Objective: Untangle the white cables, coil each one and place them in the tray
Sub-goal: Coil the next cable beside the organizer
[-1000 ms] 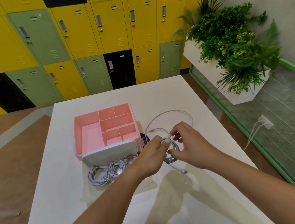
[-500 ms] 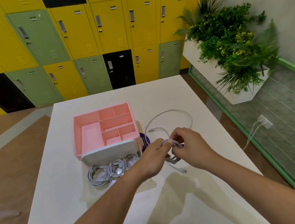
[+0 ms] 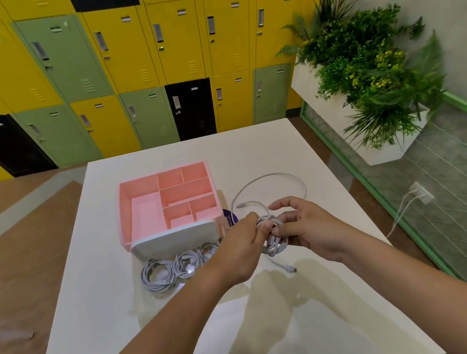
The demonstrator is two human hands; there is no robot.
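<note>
Because part of the white cable point(image 3: 270, 174) lies looped on the desk point(image 3: 252, 151) right of the pink tray point(image 3: 121, 216), the right hand point(image 3: 310, 226) curls its fingers round the half-made coil point(image 3: 276, 244), I guess so it can't spring open, while the left hand point(image 3: 243, 251) pinches a strand with its fingers to feed another wrap.

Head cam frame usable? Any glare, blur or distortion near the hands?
Head view: wide-angle distortion bows the lockers and table edges; glossy table shows soft reflections; left hand, right hand and white cable are reasonably sharp; floor at lower left is smeared.
</note>
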